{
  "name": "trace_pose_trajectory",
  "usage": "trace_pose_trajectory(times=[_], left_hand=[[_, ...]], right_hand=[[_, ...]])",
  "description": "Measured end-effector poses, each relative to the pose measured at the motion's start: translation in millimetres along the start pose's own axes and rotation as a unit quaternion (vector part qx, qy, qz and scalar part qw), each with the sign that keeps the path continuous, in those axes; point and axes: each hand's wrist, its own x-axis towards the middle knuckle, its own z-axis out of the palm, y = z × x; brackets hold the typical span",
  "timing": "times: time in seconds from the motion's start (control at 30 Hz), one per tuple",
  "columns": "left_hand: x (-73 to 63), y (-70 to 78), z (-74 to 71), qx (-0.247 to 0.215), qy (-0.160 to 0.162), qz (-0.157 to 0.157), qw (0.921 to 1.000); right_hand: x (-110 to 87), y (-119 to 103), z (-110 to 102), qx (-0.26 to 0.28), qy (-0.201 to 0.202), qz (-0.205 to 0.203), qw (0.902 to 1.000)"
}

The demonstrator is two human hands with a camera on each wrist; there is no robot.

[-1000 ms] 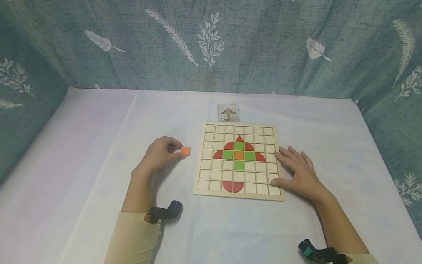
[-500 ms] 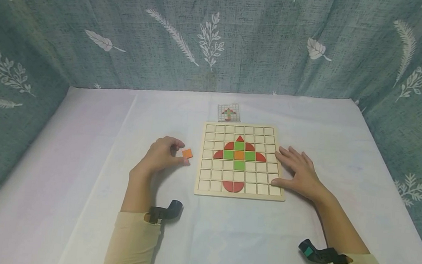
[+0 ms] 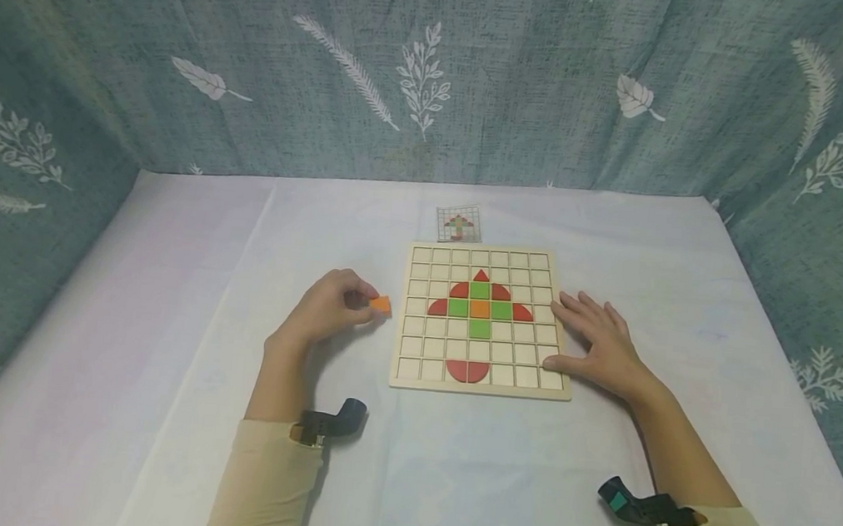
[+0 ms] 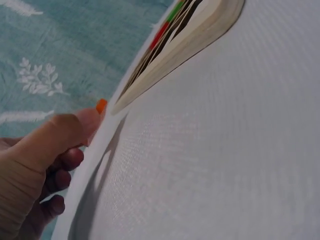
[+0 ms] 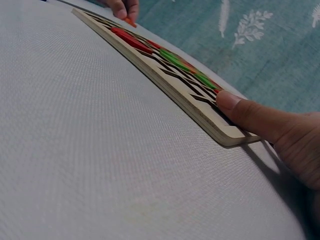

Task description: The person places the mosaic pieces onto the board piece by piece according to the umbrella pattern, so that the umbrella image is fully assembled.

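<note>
Between thumb and fingertips, my left hand [image 3: 329, 305] pinches a small orange square tile [image 3: 382, 304], just left of the wooden grid board [image 3: 418, 384]. In the left wrist view only a corner of that orange tile [image 4: 101, 105] shows past the thumb. My right hand [image 3: 598, 345] rests on the board's right edge, its fingers spread and its thumb on the frame. Set in the grid are green squares [image 3: 479, 329], one orange square [image 3: 479, 308], a red triangle [image 3: 480, 276] and several red quarter-round pieces [image 3: 467, 371].
Behind the board lies a small printed card [image 3: 458, 224] with a similar coloured pattern on a grid. A white cloth [image 3: 478, 477] covers the table, and a green leaf-patterned curtain [image 3: 513, 79] hangs around the back and sides.
The orange tile has turned between the left fingers and shifted slightly right, closer to the board. The right hand has stayed in place on the board's edge.
</note>
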Motion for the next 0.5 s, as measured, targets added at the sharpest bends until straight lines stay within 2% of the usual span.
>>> trace_pose_trajectory(times=[0.2,0.5], left_hand=[[2.5,4.8,0.4,-0.017,-0.001,0.030,0.9994],[6.0,14.8,10.7,-0.042,-0.027,0.067,0.9965]], right_hand=[[0.3,-0.8,-0.2,0.000,0.003,0.001,1.0000],[-0.1,-2.4,0.8,0.001,0.001,0.007,1.0000]])
